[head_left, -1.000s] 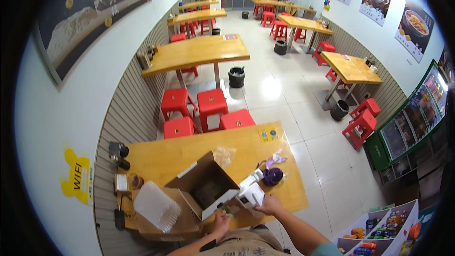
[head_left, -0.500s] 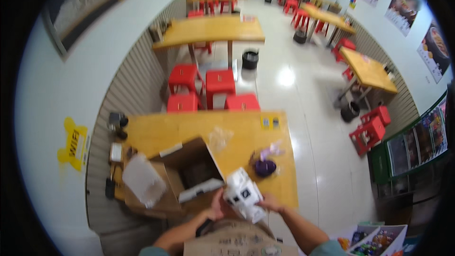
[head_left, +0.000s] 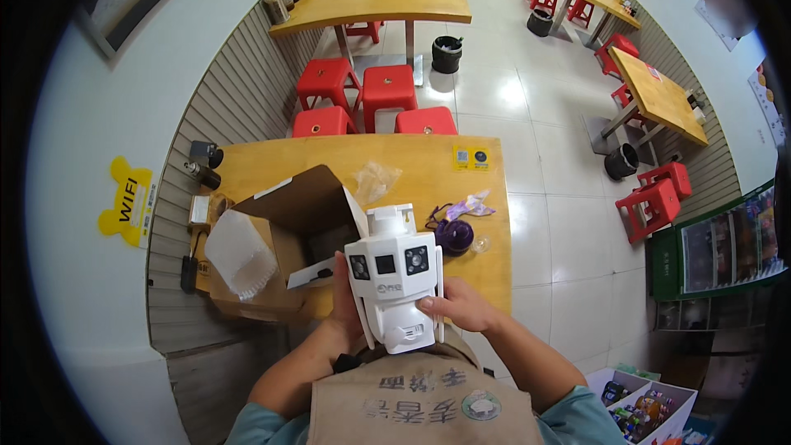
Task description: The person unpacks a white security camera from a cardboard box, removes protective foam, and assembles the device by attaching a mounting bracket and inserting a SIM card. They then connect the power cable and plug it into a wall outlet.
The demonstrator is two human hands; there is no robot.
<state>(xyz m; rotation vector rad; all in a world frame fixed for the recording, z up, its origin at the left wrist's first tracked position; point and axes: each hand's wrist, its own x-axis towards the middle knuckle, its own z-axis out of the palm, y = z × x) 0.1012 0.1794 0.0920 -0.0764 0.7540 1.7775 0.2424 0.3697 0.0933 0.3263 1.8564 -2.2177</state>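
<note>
A white security camera (head_left: 395, 280) with dark square lens windows and thin antennas along its sides is held upright in front of my chest. My left hand (head_left: 344, 301) is closed around its left side, the fingers partly hidden behind it. From the right, my right hand (head_left: 464, 305) grips the lower body, thumb on the front. Just beyond the camera, to the left, an open cardboard box (head_left: 309, 198) stands on the wooden table (head_left: 420, 165), its flaps spread. A translucent bubble-wrap pouch (head_left: 239, 255) lies on the box's left flap.
Right of the box are a dark purple round object (head_left: 455, 236) and a clear plastic bag (head_left: 376, 181). Small black items (head_left: 204, 163) line the wall side. Red stools (head_left: 389, 91) stand beyond the table; a green-framed display fridge (head_left: 717, 247) is at the right.
The security camera has been raised closer and turned upright, its lens side now facing me. Both hands have moved up with it. My view has tilted down slightly.
</note>
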